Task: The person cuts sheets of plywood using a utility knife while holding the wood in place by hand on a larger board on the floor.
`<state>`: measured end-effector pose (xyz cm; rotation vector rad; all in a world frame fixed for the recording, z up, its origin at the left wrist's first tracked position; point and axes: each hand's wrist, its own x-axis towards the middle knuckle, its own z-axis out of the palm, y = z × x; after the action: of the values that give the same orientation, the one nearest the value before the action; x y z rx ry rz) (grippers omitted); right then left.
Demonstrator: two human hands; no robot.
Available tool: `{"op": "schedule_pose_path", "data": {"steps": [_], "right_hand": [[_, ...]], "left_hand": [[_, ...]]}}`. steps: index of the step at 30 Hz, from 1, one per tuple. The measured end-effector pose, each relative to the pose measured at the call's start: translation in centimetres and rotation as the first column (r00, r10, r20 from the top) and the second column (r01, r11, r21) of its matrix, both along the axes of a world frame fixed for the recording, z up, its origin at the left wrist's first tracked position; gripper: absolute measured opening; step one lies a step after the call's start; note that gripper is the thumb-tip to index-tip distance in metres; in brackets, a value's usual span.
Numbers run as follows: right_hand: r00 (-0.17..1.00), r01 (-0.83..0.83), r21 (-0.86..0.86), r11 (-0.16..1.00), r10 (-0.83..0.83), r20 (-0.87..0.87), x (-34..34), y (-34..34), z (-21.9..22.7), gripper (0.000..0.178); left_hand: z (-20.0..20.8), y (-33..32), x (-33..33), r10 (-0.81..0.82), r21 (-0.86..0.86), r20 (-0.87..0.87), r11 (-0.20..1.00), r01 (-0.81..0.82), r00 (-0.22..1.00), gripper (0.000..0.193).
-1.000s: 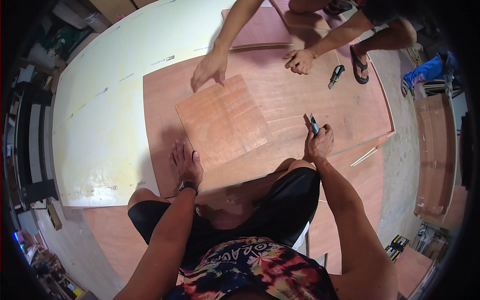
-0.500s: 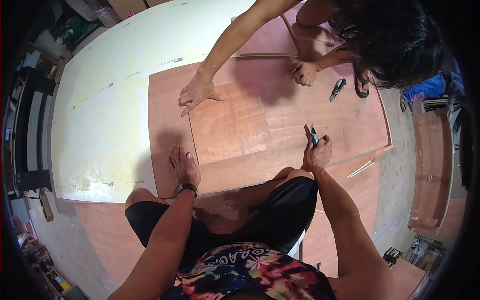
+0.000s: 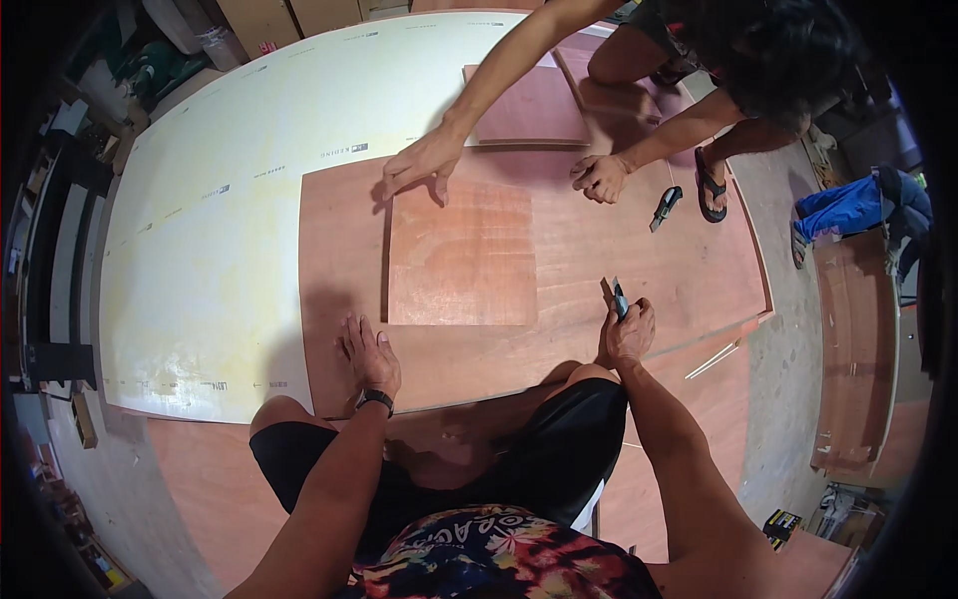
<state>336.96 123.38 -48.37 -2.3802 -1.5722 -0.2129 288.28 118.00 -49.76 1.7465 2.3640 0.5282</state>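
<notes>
A square plywood piece (image 3: 464,265) lies on a larger reddish plywood sheet (image 3: 639,260) in front of me. My left hand (image 3: 371,357) rests flat on the sheet near the square's lower left corner, fingers spread, a watch (image 3: 376,399) on the wrist. My right hand (image 3: 629,332) is closed around a utility knife (image 3: 621,302), its blade pointing away from me, low over the sheet right of the square. Opposite me, a co-worker's hand (image 3: 424,165) reaches to the square's far left corner. The co-worker's other hand (image 3: 601,180) is curled near the far side.
A second utility knife (image 3: 667,210) lies near the co-worker's sandalled foot (image 3: 713,185). A large white printed board (image 3: 200,290) spreads to the left. Smaller plywood pieces (image 3: 529,105) lie at the far side. Thin white strips (image 3: 714,360) rest at right. Another person in blue trousers (image 3: 843,208) is beyond.
The square piece has turned slightly, and a thicker dark edge now shows on its left. The co-worker has leaned back a little. My hands keep nearly the same places, and my view has shifted.
</notes>
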Motion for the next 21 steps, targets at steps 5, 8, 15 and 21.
{"op": "schedule_pose_path", "data": {"steps": [5,8,15,21], "right_hand": [[1.0,0.002,0.007,1.0,-0.002,-0.008,-0.05,0.04,-0.14,0.04],[1.0,-0.009,0.019,1.0,0.009,-0.021,-0.04,0.05,-0.08,0.039],[1.0,-0.006,0.019,1.0,0.006,-0.025,-0.26,-0.03,0.33,0.036],[0.999,-0.016,0.017,1.0,0.017,-0.051,-0.44,-0.07,0.75,0.033]], "left_hand": [[-0.14,0.03,-0.11,-0.021,-0.001,-0.036,1.0,0.021,0.999,0.054],[-0.24,-0.06,-0.22,-0.024,0.0,-0.036,1.0,0.024,0.999,0.054],[-0.01,-0.01,0.01,-0.029,0.026,-0.017,0.999,0.03,0.999,0.054],[0.15,0.08,0.06,-0.013,0.03,-0.026,0.999,0.014,1.0,0.054]]}}
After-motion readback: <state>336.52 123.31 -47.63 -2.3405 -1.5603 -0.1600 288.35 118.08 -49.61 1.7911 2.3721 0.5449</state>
